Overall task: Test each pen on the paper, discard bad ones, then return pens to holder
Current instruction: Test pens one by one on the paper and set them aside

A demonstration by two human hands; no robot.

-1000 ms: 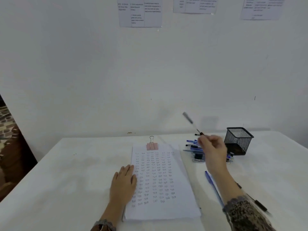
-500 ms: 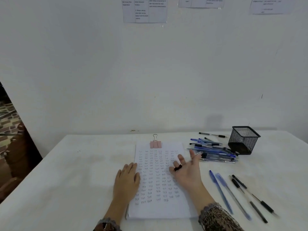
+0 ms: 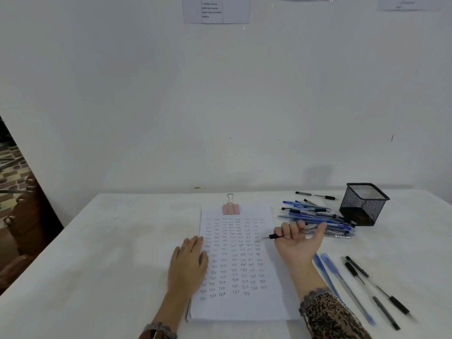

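A: Since half a second back, right hand [image 3: 297,243] rolled palm-up and slid toward the paper's [image 3: 234,260] right edge; the pen [image 3: 274,236] now points left, tip over the last column of scribbles.

B: Grip?

A: Fingers curled round the black pen, thumb sticking out right. Left hand [image 3: 188,263] flat, fingers together, pressing the paper's left edge, centre-low in frame.

B: Holder?

A: Mesh holder [image 3: 363,204] at right, near the wall, just beside the pen pile [image 3: 315,221]. Pile sits between holder and paper, right behind the right hand.

B: Others?

A: Four tested pens [image 3: 362,285] lower right, well apart from the pile. One stray pen [image 3: 315,195] by the wall. Pink binder clip [image 3: 230,208] on the paper's top edge.

B: Free room?

A: Left half of the table [image 3: 97,253] is bare, out to its left edge.
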